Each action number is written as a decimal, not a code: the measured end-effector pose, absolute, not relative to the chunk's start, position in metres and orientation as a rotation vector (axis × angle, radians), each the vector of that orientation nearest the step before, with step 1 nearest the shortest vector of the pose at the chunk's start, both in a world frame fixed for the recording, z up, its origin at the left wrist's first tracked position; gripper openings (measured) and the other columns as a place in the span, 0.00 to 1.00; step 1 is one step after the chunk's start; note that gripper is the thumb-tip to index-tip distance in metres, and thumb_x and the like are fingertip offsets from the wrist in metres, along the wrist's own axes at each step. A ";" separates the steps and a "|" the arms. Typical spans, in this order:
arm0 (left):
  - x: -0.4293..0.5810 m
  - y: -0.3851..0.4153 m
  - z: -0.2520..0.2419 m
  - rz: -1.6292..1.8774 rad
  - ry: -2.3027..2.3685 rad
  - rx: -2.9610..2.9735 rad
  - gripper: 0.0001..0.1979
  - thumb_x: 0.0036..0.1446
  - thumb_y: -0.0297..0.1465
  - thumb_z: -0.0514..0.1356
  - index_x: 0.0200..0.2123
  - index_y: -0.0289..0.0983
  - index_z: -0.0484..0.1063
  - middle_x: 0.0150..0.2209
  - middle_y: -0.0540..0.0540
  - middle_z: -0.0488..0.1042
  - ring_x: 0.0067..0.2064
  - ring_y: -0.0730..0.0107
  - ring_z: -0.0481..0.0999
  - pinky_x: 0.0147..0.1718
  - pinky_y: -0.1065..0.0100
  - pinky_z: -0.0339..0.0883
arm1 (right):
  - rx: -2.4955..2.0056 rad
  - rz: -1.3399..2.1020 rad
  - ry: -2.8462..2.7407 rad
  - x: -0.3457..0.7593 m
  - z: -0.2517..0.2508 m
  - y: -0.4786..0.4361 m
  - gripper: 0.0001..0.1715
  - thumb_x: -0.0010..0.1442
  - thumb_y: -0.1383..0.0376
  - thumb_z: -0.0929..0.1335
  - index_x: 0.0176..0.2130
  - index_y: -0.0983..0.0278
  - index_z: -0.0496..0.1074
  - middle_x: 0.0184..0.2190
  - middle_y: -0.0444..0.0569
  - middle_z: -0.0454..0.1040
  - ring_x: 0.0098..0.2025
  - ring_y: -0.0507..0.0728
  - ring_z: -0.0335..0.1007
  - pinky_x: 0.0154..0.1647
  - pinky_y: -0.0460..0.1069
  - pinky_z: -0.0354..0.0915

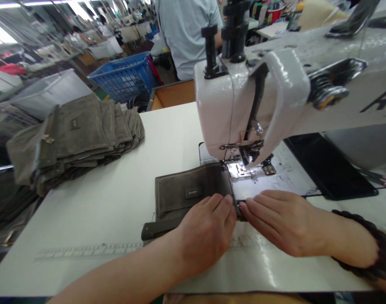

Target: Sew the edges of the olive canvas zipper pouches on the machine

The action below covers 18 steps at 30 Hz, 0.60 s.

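The dark cloth piece (208, 181) lies on the surface (117, 202), far right corner at the sewing machine (215, 112). My left fingers (222, 207) and right fingers (260, 209) bunch at its right edge; whether they pinch, I can't tell. I should keep that edge flat and straight.

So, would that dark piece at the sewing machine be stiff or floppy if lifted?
The dark piece would likely bend rather than hold rigid: the stack of similar pieces sags and ripples. It's probably light, looking thin, and, lying flat, unlikely to roll.
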<state>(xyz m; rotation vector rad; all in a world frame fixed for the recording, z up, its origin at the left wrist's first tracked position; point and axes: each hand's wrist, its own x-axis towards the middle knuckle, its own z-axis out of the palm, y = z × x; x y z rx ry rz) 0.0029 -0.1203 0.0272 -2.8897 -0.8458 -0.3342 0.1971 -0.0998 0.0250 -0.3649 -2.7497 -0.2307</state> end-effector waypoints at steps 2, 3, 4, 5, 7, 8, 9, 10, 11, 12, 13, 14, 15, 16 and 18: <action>0.004 -0.120 0.025 -0.332 -0.855 -2.901 0.13 0.55 0.19 0.45 0.36 0.24 0.68 0.36 0.36 0.72 0.35 0.62 0.72 0.32 0.64 0.70 | -0.376 -0.215 -2.791 0.197 0.024 -0.100 0.13 0.59 0.74 0.57 0.33 0.74 0.69 0.26 0.52 0.67 0.28 0.55 0.62 0.27 0.51 0.59; 0.004 -0.120 0.023 -0.333 -0.861 -2.905 0.13 0.55 0.19 0.45 0.35 0.25 0.68 0.35 0.36 0.72 0.34 0.63 0.71 0.31 0.64 0.70 | -0.383 -0.207 -2.814 0.197 0.024 -0.101 0.13 0.59 0.74 0.57 0.33 0.73 0.69 0.26 0.52 0.67 0.27 0.55 0.62 0.27 0.51 0.58; 0.004 -0.120 0.022 -0.341 -0.869 -2.906 0.13 0.55 0.19 0.45 0.35 0.25 0.68 0.35 0.36 0.72 0.34 0.63 0.71 0.31 0.64 0.70 | -0.392 -0.200 -2.835 0.197 0.024 -0.101 0.13 0.58 0.74 0.57 0.33 0.73 0.69 0.26 0.52 0.67 0.27 0.55 0.61 0.26 0.52 0.58; 0.004 -0.121 0.021 -0.351 -0.880 -2.905 0.13 0.55 0.19 0.45 0.34 0.25 0.69 0.34 0.36 0.72 0.33 0.63 0.71 0.31 0.64 0.70 | -0.403 -0.196 -2.852 0.197 0.023 -0.101 0.14 0.58 0.74 0.57 0.33 0.72 0.69 0.27 0.52 0.67 0.27 0.56 0.61 0.26 0.52 0.57; 0.004 -0.122 0.019 -0.388 -0.905 -2.886 0.14 0.55 0.19 0.44 0.34 0.25 0.69 0.35 0.36 0.72 0.34 0.63 0.71 0.31 0.65 0.69 | -0.425 -0.185 -2.874 0.197 0.022 -0.102 0.14 0.58 0.74 0.56 0.33 0.72 0.69 0.27 0.52 0.66 0.27 0.55 0.59 0.26 0.52 0.55; 0.004 -0.123 0.018 -0.413 -0.917 -2.866 0.14 0.55 0.19 0.44 0.35 0.25 0.69 0.36 0.36 0.73 0.34 0.63 0.71 0.31 0.65 0.69 | -0.439 -0.178 -2.880 0.197 0.022 -0.102 0.14 0.58 0.74 0.56 0.33 0.71 0.68 0.26 0.51 0.65 0.27 0.55 0.58 0.26 0.52 0.54; 0.005 -0.124 0.017 -0.437 -0.930 -2.842 0.15 0.56 0.19 0.44 0.35 0.25 0.69 0.36 0.36 0.73 0.34 0.63 0.71 0.31 0.65 0.69 | -0.456 -0.171 -2.883 0.197 0.021 -0.102 0.13 0.57 0.74 0.56 0.32 0.70 0.68 0.25 0.50 0.65 0.26 0.55 0.57 0.26 0.52 0.53; 0.005 -0.124 0.016 -0.448 -0.941 -2.823 0.15 0.56 0.20 0.43 0.36 0.25 0.69 0.37 0.37 0.73 0.34 0.64 0.71 0.31 0.65 0.69 | -0.469 -0.165 -2.884 0.197 0.021 -0.102 0.13 0.57 0.74 0.56 0.32 0.70 0.68 0.25 0.50 0.64 0.25 0.55 0.56 0.25 0.52 0.52; 0.005 -0.124 0.015 -0.450 -0.943 -2.812 0.15 0.56 0.20 0.43 0.36 0.26 0.69 0.38 0.37 0.73 0.34 0.64 0.71 0.31 0.65 0.68 | -0.481 -0.164 -2.883 0.197 0.020 -0.102 0.13 0.57 0.74 0.56 0.31 0.69 0.68 0.24 0.49 0.64 0.25 0.55 0.56 0.25 0.51 0.51; 0.005 -0.124 0.014 -0.446 -0.947 -2.803 0.15 0.57 0.20 0.43 0.36 0.26 0.69 0.38 0.37 0.73 0.34 0.64 0.71 0.31 0.66 0.68 | -0.493 -0.169 -2.880 0.197 0.019 -0.102 0.13 0.57 0.74 0.56 0.31 0.69 0.67 0.24 0.49 0.63 0.25 0.55 0.55 0.25 0.51 0.50; 0.005 -0.123 0.012 -0.434 -0.951 -2.796 0.15 0.57 0.20 0.43 0.36 0.26 0.69 0.38 0.38 0.73 0.35 0.64 0.71 0.31 0.66 0.68 | -0.504 -0.179 -2.875 0.197 0.018 -0.101 0.13 0.57 0.74 0.56 0.31 0.69 0.67 0.24 0.49 0.64 0.25 0.55 0.55 0.25 0.51 0.50; 0.005 -0.122 0.011 -0.420 -0.951 -2.793 0.16 0.57 0.20 0.43 0.37 0.26 0.69 0.39 0.38 0.73 0.35 0.64 0.71 0.32 0.66 0.68 | -0.516 -0.191 -2.869 0.197 0.016 -0.100 0.13 0.56 0.74 0.56 0.31 0.69 0.67 0.24 0.49 0.64 0.25 0.55 0.55 0.25 0.51 0.49; 0.005 -0.120 0.009 -0.413 -0.953 -2.788 0.15 0.57 0.20 0.43 0.38 0.26 0.69 0.40 0.38 0.73 0.36 0.64 0.71 0.33 0.66 0.68 | -0.528 -0.207 -2.860 0.196 0.015 -0.099 0.13 0.56 0.75 0.56 0.31 0.69 0.67 0.25 0.50 0.64 0.25 0.55 0.56 0.26 0.51 0.49; 0.004 -0.119 0.008 -0.409 -0.958 -2.781 0.15 0.57 0.20 0.43 0.39 0.26 0.69 0.40 0.38 0.73 0.37 0.64 0.71 0.34 0.65 0.67 | -0.543 -0.223 -2.850 0.196 0.013 -0.097 0.13 0.56 0.75 0.56 0.31 0.69 0.67 0.25 0.50 0.65 0.25 0.55 0.56 0.26 0.51 0.49; 0.004 -0.114 0.004 -0.397 -0.970 -2.769 0.15 0.57 0.21 0.44 0.40 0.25 0.68 0.42 0.38 0.72 0.38 0.63 0.71 0.36 0.65 0.67 | -0.573 -0.253 -2.835 0.195 0.010 -0.092 0.14 0.56 0.76 0.56 0.30 0.69 0.67 0.24 0.50 0.65 0.25 0.55 0.56 0.26 0.51 0.49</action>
